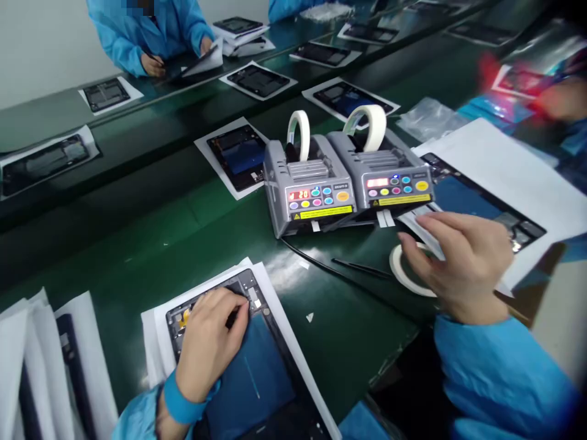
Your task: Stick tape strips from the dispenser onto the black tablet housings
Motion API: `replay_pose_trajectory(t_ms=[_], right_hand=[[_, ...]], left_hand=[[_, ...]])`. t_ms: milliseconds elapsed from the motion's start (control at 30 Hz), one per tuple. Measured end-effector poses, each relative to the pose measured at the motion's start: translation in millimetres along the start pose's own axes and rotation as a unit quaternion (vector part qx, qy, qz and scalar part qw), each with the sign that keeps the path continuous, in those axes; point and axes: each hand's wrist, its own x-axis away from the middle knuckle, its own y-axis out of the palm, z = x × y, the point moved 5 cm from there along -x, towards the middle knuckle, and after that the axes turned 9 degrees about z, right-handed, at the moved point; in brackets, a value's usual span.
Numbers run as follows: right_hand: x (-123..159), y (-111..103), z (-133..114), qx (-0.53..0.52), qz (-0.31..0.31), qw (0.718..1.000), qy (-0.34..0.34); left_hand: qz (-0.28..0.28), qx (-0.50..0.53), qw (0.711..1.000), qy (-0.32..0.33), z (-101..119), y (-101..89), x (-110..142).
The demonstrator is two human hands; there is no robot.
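Observation:
An opened tablet (pixel 257 373) with a blue battery area lies on white paper in front of me. My left hand (pixel 211 336), with a blue wristband (pixel 181 400), rests over its upper part. The thumb and index tips meet there, and anything between them is hidden. My right hand (pixel 468 263) hovers at the right, thumb and fingers apart, above a roll of white tape (pixel 398 269). White strips (pixel 415 223) lie by its fingertips. Short tape ends (pixel 385 218) stick out of the right tape dispenser (pixel 389 171) nearby.
The left tape dispenser (pixel 307 183) adjoins the other. A black cable (pixel 321 264) and a thin dark tool (pixel 362 267) lie in front. Another tablet (pixel 481 198) sits at right. Paper-wrapped tablets (pixel 50 366) stand at left. Several tablets line the green bench; a person (pixel 151 36) works opposite.

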Motion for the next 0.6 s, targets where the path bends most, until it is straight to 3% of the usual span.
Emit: replay_pose_trajectory(t_ms=[167, 600], right_hand=[[4, 23, 10, -0.011, -0.058, 0.998, -0.007], [3, 26, 16, -0.069, -0.028, 0.997, 0.01]], left_hand=[[0.001, -0.002, 1.0, -0.003, 3, -2.0, -4], [-0.008, -0.011, 1.0, -0.013, 1, -0.1, 0]])
